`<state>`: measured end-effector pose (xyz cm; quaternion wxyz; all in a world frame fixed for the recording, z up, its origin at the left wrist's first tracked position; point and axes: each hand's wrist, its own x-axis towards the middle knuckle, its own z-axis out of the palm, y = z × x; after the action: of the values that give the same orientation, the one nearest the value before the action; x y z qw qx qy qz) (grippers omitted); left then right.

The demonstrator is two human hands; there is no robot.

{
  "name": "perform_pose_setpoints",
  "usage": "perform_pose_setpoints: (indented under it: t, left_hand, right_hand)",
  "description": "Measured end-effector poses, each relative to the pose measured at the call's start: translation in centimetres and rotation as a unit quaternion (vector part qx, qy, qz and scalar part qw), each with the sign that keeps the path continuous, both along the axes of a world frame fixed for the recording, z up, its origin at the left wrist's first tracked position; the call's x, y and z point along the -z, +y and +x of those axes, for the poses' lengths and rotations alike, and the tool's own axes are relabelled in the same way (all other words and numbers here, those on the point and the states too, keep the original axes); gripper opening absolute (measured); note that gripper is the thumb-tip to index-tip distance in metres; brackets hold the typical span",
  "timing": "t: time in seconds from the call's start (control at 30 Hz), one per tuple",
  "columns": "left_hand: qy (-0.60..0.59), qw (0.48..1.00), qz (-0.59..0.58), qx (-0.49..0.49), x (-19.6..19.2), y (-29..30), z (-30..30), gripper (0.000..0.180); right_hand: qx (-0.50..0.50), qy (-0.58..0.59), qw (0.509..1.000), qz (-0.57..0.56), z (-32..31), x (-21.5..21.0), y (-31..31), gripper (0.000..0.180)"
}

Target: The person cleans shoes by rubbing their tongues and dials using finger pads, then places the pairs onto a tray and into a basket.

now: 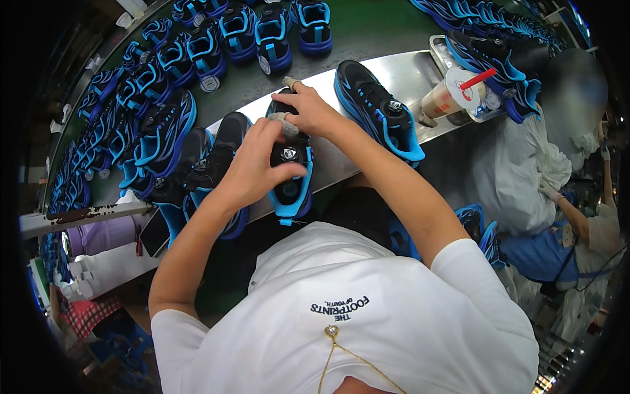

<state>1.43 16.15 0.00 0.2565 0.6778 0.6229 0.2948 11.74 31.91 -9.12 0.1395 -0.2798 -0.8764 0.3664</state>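
Now both hands point(259, 164) around a black-and-blue shoe point(291, 177).

You are in a shoe factory, at an assembly line. Beyond your hands a green conveyor belt point(367, 29) carries rows of identical black-and-blue sneakers point(216, 39). More of the same shoes sit on the steel worktop point(407, 75) under your hands, and another worker point(577, 230) sits to your right.
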Motion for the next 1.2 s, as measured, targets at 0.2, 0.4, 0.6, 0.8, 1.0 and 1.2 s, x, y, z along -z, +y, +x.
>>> perform_pose_setpoints:
  t: [0.2,0.4,0.6,0.8,1.0,1.2]
  left_hand:
    - [-0.157,0.983,-0.096,0.018,-0.1,-0.5,-0.5,0.046]
    - [-0.103,0.988,-0.110,-0.022,-0.6,0.2,-0.3,0.039]
    - [-0.005,0.999,0.035,0.002,0.1,-0.2,-0.1,0.046]
    - [-0.153,0.980,-0.123,-0.035,-0.4,-0.3,-0.4,0.037]
    - [-0.029,0.998,0.028,-0.043,0.2,-0.7,0.2,0.038]
    - [-0.106,0.991,-0.081,-0.010,0.4,-0.7,-0.7,0.033]
  right_hand:
    - [0.001,0.017,1.000,0.003,0.1,-0.4,-0.5,0.045]
    - [-0.012,0.049,0.999,-0.006,0.3,0.4,0.2,0.044]
    - [-0.013,0.039,0.999,-0.002,0.1,0.4,0.5,0.043]
    - [-0.013,0.032,0.999,-0.011,0.2,0.2,0.1,0.044]
    - [-0.012,0.051,0.999,-0.013,0.2,0.4,0.2,0.045]
    - [-0.024,0.049,0.998,-0.023,0.2,0.0,0.1,0.045]
